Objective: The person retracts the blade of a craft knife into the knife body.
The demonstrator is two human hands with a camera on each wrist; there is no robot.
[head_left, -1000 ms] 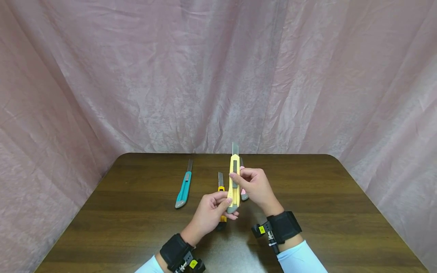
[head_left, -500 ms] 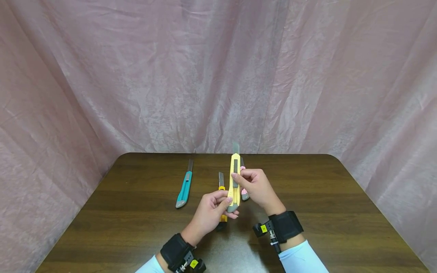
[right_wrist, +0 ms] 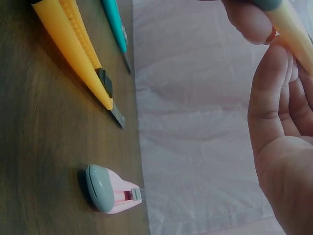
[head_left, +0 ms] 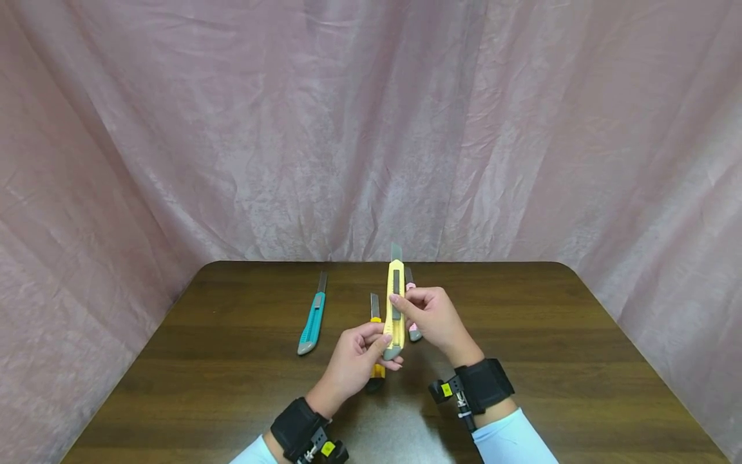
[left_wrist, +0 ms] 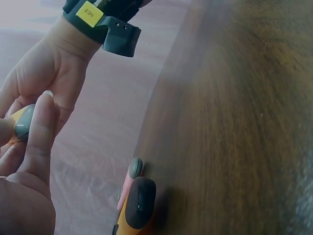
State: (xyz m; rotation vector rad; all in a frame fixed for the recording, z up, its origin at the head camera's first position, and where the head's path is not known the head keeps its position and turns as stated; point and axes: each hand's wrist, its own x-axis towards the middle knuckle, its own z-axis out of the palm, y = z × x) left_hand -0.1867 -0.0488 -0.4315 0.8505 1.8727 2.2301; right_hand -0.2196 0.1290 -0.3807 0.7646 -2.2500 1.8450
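Observation:
A pale yellow utility knife with a grey slider and grey end cap is held upright above the table, blade extended at the top. My left hand pinches its lower end near the cap. Beside the slider, the thumb of my right hand presses on the body while its fingers curl behind. In the left wrist view the grey cap shows between my left fingers. Behind the hands lie an orange-yellow utility knife, partly hidden, and a pink utility knife, largely covered by the right hand.
A teal utility knife lies to the left on the brown wooden table, its blade out and pointing away. The orange-yellow and pink knives also have blades extended toward the far edge. A pink curtain hangs behind the table.
Both hands and the pale yellow knife shift very slightly, ending a little to the left. The grip stays the same, and the knives on the table stay put.

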